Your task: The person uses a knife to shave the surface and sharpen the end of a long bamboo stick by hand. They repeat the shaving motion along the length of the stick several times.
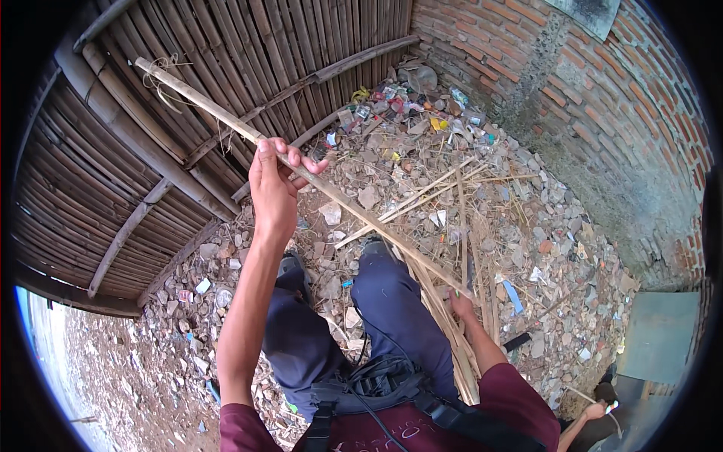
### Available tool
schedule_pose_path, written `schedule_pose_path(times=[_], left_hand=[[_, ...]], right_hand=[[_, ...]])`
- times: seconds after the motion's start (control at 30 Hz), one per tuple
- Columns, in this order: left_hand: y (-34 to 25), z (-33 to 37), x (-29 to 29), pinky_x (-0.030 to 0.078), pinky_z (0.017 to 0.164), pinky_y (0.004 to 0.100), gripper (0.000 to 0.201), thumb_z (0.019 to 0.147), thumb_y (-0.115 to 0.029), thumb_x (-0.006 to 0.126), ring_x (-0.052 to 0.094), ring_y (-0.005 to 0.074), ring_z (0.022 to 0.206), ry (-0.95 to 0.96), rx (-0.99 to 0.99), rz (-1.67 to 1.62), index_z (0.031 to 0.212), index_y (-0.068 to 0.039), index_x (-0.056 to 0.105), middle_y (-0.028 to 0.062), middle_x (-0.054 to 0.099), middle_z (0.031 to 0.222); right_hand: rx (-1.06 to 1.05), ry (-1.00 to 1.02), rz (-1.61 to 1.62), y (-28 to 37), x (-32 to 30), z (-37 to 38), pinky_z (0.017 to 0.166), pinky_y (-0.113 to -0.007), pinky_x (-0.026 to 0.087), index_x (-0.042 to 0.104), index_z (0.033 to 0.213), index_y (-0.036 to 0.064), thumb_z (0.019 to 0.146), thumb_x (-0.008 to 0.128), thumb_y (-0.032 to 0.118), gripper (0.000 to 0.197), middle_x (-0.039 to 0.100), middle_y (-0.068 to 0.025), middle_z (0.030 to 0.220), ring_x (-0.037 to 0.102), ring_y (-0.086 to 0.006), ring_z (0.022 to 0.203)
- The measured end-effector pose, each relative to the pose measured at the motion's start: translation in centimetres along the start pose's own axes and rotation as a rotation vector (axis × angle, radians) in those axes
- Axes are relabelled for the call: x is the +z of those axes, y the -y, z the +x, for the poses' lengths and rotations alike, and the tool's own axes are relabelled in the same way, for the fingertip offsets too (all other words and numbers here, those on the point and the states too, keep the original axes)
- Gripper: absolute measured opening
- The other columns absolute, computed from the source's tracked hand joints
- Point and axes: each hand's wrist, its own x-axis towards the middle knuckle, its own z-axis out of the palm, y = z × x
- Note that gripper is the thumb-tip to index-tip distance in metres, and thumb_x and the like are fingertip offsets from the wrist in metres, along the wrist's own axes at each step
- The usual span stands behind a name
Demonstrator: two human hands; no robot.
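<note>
A long, pale bamboo stick (346, 201) slants across in front of me, from the upper left down to the right. My left hand (275, 188) is closed on its upper half, thumb and forefinger around it and the other fingers partly stretched. Frayed fibres (162, 75) hang at the stick's far tip. My right hand (462, 304) is closed at the lower end, by my right knee; its fingers are partly hidden. A narrow dark strip (470, 270) shows just past that hand, too small to name. Split bamboo strips (461, 350) lie along my right leg, under the right forearm.
Several loose strips (429, 192) cross on the rubble-strewn ground (542, 248). A black object (517, 342) lies right of my forearm. A bamboo wall (226, 45) stands left, a brick wall (602, 113) right. Another person's hand (595, 410) holds a thin strip at lower right.
</note>
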Motion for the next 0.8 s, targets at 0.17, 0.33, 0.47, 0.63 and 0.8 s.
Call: schedule_pose_path(times=[0.17,0.33,0.47,0.63,0.8], left_hand=[[-0.5,-0.2,-1.9,0.064,0.098,0.053,0.039,0.118,-0.042,0.033,0.068,0.0221,0.084,-0.057,0.026,0.003,0.104,-0.009,0.047,0.0045,0.053,0.089],[-0.3,-1.7,-2.7,0.066,0.095,0.0509,0.04,0.117,-0.043,0.039,0.074,0.0242,0.092,-0.11,0.052,-0.025,0.11,-0.007,0.053,0.0052,0.059,0.09],[-0.5,-3.8,-2.9,0.066,0.095,0.0507,0.039,0.115,-0.044,0.044,0.075,0.0256,0.096,-0.186,0.035,-0.06,0.115,-0.007,0.056,0.0059,0.062,0.092],[1.7,-6.2,-3.6,0.068,0.09,0.0507,0.038,0.113,-0.044,0.048,0.077,0.0271,0.099,-0.244,0.036,-0.068,0.118,-0.007,0.057,0.0081,0.066,0.097],[2.7,-7.4,-4.3,0.071,0.074,0.0403,0.032,0.109,-0.04,0.061,0.078,0.0246,0.092,-0.31,0.057,-0.029,0.112,-0.008,0.059,0.0078,0.067,0.099]], right_hand=[[0.334,-0.059,0.689,6.6,-3.5,-0.6,0.045,-0.028,0.034,0.074,0.115,0.0062,0.111,0.054,0.037,0.038,0.059,0.0001,0.07,0.045,-0.0073,0.048],[0.109,-0.18,1.352,20.8,-13.9,-2.4,0.043,-0.021,0.025,0.071,0.122,0.0014,0.11,0.056,0.041,0.044,0.067,-0.0014,0.092,0.037,-0.0022,0.048],[-0.009,-0.254,0.986,30.1,-20.5,-3.6,0.048,-0.02,0.03,0.072,0.126,0.0004,0.108,0.062,0.035,0.04,0.072,-0.0037,0.101,0.043,-0.0014,0.054],[-0.535,-0.127,0.653,41.0,-21.4,-4.9,0.063,-0.023,0.045,0.074,0.127,0.0003,0.098,0.075,0.015,0.033,0.076,-0.0055,0.109,0.058,-0.0041,0.075],[-0.832,-0.047,0.203,47.6,-18.0,-3.6,0.087,-0.033,0.058,0.079,0.122,0.0054,0.092,0.079,0.015,0.031,0.08,-0.0125,0.111,0.079,-0.0211,0.098]])
